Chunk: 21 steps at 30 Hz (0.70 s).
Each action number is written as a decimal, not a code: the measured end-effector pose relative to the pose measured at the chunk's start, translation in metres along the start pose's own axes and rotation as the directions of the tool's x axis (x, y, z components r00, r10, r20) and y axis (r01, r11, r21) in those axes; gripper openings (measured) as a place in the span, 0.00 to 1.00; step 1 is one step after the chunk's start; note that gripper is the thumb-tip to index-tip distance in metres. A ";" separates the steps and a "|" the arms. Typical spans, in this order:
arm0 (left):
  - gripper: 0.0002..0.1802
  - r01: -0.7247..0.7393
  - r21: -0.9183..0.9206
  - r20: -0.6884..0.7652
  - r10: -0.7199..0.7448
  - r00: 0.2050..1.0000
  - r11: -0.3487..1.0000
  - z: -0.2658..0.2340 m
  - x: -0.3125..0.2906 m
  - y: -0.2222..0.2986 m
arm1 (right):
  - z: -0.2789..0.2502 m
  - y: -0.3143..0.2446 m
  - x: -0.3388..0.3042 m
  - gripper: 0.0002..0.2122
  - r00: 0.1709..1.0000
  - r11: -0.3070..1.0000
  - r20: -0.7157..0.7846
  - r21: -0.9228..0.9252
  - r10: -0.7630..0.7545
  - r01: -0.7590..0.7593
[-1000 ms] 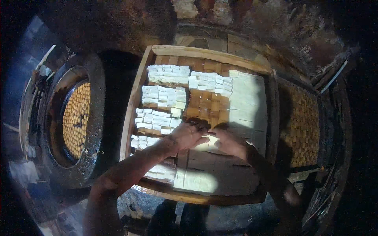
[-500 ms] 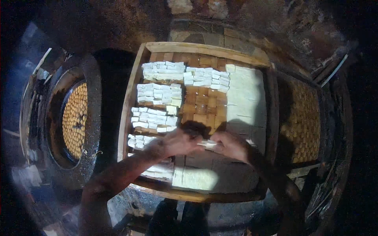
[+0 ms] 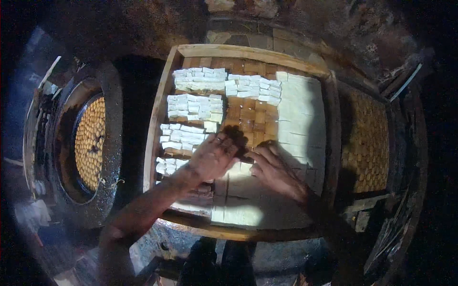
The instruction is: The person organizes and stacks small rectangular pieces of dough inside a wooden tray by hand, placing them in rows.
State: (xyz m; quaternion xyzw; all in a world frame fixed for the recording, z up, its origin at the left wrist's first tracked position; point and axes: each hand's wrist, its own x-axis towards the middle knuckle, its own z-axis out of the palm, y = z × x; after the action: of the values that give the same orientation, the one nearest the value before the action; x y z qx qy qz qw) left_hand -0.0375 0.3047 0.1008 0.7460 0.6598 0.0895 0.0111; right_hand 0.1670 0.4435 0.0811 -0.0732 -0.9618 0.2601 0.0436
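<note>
White tofu blocks lie in a wooden-framed woven tray (image 3: pixel 248 125) in front of me. My left hand (image 3: pixel 213 159) is over the middle of the tray, beside the rows of small tofu pieces (image 3: pixel 193 106). Its fingers are curled, and anything inside them is hidden. My right hand (image 3: pixel 275 170) is just to its right, over the edge of the scored tofu slab (image 3: pixel 299 114). Its fingers are bent, with thumb and forefinger apart, and nothing shows between them. A lit part of the slab shows between and below both hands.
To the left stands a round dark vat (image 3: pixel 109 143) with many golden-brown pieces (image 3: pixel 90 143) in it. On the right is another tray (image 3: pixel 367 143) holding rows of brownish pieces, in shadow. A rough wall (image 3: pixel 334 28) rises behind the tray.
The white tofu strip that both hands held between their fingertips no longer shows there. My left hand has moved slightly up, and the right-hand fingers have come apart.
</note>
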 end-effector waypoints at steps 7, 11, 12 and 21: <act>0.26 -0.145 -0.007 0.003 0.145 0.989 0.989 -0.015 -0.022 -0.004 | 0.021 -0.005 -0.014 0.29 0.994 0.995 -0.077 -0.061 -0.081 0.077; 0.31 -0.130 0.017 0.176 0.125 0.976 0.991 -0.012 -0.026 -0.002 | 0.040 0.003 -0.034 0.31 0.995 0.976 -0.050 -0.204 -0.088 0.076; 0.31 -0.129 0.012 0.177 0.125 0.976 0.992 -0.006 -0.026 0.000 | 0.048 0.007 -0.038 0.31 0.982 0.948 -0.112 -0.298 -0.151 0.112; 0.36 -0.009 -0.107 0.167 0.027 0.986 0.994 -0.004 -0.033 0.010 | 0.004 -0.023 0.008 0.29 0.998 0.996 0.063 -0.086 -0.018 0.023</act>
State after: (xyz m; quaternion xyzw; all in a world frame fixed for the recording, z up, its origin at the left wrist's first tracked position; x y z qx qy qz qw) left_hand -0.0316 0.2702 0.1023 0.7553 0.6440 0.0612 0.1051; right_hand 0.1561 0.4231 0.0893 -0.0569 -0.9738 0.2197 0.0130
